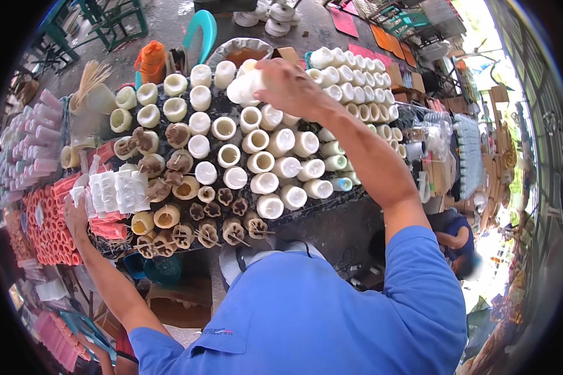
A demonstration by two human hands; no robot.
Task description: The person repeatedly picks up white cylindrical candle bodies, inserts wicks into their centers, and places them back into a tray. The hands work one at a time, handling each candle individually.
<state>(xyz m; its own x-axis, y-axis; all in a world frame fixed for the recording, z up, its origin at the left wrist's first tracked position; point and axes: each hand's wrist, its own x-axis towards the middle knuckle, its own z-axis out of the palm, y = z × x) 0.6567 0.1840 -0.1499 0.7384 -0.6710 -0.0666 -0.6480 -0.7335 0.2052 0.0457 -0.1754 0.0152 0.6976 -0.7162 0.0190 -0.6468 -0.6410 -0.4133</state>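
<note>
At the far side of the table, my right hand (294,87) is closed on a white, rounded wax-like piece (245,89), blurred by motion, above the back rows of cups. Below it stand rows of thick cream cylindrical molds (258,142), some hollow, others with white filling (288,167). At the table's left, my left hand (76,215) has its fingers bent beside a small white piece (81,186). What it grips is unclear. White ridged blocks (116,190) lie just right of that hand, on pink-red pieces (109,229).
Brown flower-shaped molds (233,231) with thin sticks line the near edge. Pink cylinders (40,128) and red-orange tubes (47,228) are stacked at left. An orange container (151,61) and a lined sack (241,51) stand behind. A person (458,240) is at right.
</note>
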